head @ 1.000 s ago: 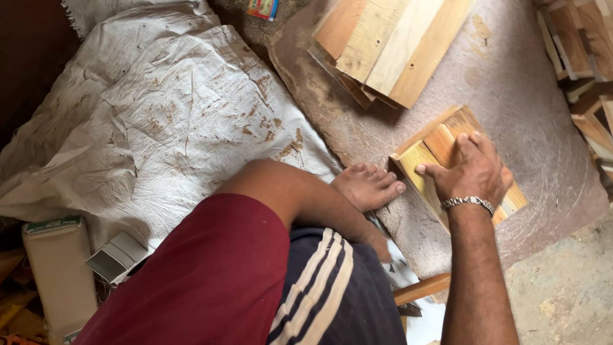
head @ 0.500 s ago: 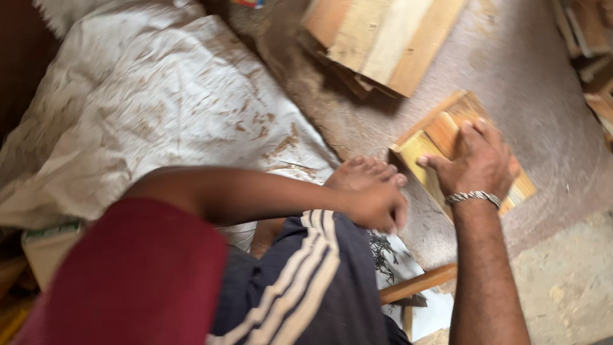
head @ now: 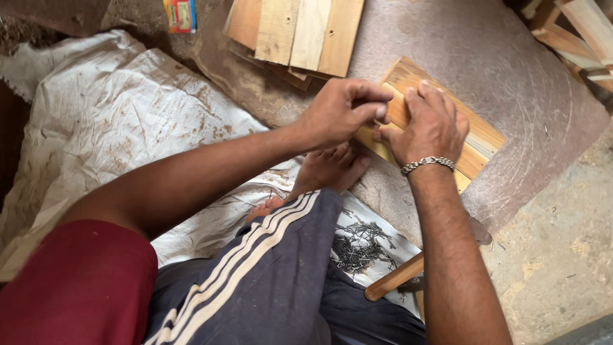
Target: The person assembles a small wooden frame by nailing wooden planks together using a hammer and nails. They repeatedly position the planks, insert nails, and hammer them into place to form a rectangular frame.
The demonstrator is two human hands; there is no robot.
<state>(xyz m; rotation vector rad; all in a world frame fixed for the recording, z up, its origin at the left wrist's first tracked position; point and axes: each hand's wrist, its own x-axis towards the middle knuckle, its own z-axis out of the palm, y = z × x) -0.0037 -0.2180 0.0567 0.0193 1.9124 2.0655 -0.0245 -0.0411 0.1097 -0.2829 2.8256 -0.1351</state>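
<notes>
Head view: the left hand is closed in a pinch — thumb and forefinger tips pressed together at the near edge of the small panel of pale and amber wooden slats; whatever is pinched there is too small to make out. The right hand, with a silver chain bracelet at the wrist, lies palm-down on the same panel, fingers spread and flat, pressing rather than gripping. The panel rests on a round brownish board laid on the floor, just beside the person's bare foot. A stack of longer wooden planks lies on the far edge of that board, well apart from the hands. A dirty white woven sack covers the floor on the left. Near the knee in dark striped trousers, a heap of small dark nails lies on the sack — a wooden handle sits beside it.
</notes>
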